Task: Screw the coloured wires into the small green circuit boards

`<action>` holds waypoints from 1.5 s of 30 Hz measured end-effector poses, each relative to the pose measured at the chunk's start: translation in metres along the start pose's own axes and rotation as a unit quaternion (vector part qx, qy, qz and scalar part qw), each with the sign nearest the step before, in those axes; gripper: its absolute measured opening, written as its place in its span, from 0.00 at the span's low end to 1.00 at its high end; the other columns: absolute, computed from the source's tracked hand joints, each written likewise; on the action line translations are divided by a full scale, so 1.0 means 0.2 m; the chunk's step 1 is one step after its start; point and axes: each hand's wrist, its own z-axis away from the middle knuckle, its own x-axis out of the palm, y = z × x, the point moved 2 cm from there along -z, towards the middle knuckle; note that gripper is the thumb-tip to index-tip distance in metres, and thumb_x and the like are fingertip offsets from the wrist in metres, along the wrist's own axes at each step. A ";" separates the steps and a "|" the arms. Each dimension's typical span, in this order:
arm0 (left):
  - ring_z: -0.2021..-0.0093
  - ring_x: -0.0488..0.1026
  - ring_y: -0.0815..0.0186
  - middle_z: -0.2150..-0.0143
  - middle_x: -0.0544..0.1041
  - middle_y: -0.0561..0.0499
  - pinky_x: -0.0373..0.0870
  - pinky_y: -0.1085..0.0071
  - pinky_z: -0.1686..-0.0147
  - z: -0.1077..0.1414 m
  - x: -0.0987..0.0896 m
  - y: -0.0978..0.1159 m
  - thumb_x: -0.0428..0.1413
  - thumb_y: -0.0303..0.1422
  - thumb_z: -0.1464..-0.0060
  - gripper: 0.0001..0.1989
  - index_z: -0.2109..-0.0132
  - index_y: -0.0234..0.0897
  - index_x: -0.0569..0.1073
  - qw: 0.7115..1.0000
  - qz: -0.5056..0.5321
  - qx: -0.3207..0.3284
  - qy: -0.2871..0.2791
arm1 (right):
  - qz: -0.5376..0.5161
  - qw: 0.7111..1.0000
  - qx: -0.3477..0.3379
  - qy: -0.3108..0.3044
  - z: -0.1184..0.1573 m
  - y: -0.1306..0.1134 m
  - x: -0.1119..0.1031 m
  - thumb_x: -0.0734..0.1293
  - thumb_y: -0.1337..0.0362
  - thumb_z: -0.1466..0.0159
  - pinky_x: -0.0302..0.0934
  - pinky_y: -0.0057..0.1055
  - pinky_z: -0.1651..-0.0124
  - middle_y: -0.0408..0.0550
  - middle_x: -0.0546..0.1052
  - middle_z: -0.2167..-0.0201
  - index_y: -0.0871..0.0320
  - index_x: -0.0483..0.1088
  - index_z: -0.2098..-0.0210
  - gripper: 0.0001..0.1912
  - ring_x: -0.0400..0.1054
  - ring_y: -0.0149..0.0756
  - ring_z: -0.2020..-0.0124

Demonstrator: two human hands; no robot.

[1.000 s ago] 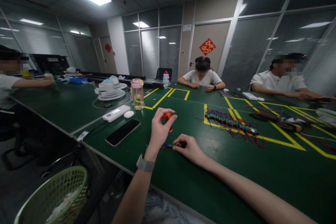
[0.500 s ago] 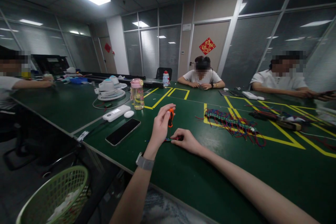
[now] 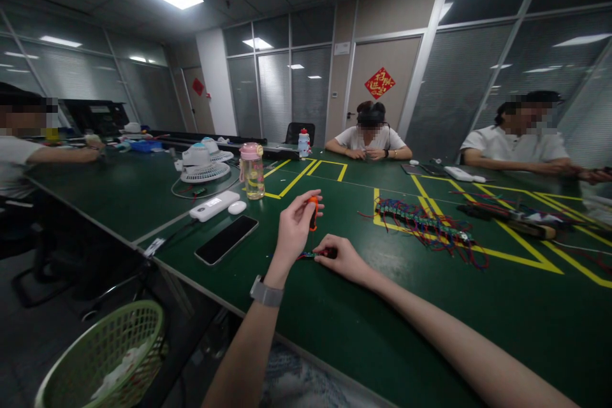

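Note:
My left hand (image 3: 295,223), with a watch on the wrist, is closed around the orange-and-black handle of a screwdriver (image 3: 313,213). The tool stands upright, its thin shaft pointing down at a small green circuit board (image 3: 308,255) on the table. Fingers of my right hand (image 3: 342,257) pinch the board's right end, where a dark part shows beside them. Red and blue wires lie at the board's left end, partly behind my left wrist. Whether the screwdriver's tip touches the board I cannot tell.
On the green table (image 3: 335,325), a phone (image 3: 226,240), a white power strip (image 3: 215,206) and a pink-lidded bottle (image 3: 252,172) stand left. A row of wired circuit boards (image 3: 423,220) lies right. A green basket (image 3: 102,350) is below the edge. Several people sit around.
The fingers of my left hand have shifted on the screwdriver handle, opening out a little at the top. My right hand stays at the board. The whole view has moved slightly.

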 end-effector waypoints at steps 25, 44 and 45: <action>0.62 0.73 0.66 0.60 0.74 0.47 0.72 0.69 0.62 -0.07 -0.06 -0.02 0.56 0.36 0.46 0.14 0.54 0.36 0.74 1.000 0.012 0.001 0.003 | 0.025 1.000 0.005 -0.006 -0.01 -0.01 0.00 0.70 0.68 0.45 0.61 0.27 0.67 0.46 0.72 0.70 0.60 0.77 0.67 0.06 0.65 0.31 0.71; 0.53 0.72 0.64 0.47 0.70 0.46 0.72 0.68 0.57 -0.04 0.02 0.00 0.47 0.36 0.40 0.15 0.48 0.41 0.71 0.999 0.022 0.001 -0.032 | 0.020 1.000 0.003 -0.016 -0.01 0.00 0.00 0.69 0.69 0.45 0.61 0.27 0.67 0.45 0.72 0.71 0.58 0.78 0.65 0.08 0.65 0.30 0.71; 0.55 0.73 0.64 0.49 0.71 0.45 0.73 0.67 0.58 -0.04 0.01 0.00 0.48 0.36 0.40 0.16 0.47 0.40 0.70 0.999 0.038 -0.008 -0.034 | 0.020 1.000 0.004 -0.015 -0.01 0.00 0.01 0.69 0.69 0.45 0.61 0.27 0.67 0.45 0.72 0.71 0.58 0.78 0.65 0.08 0.65 0.30 0.71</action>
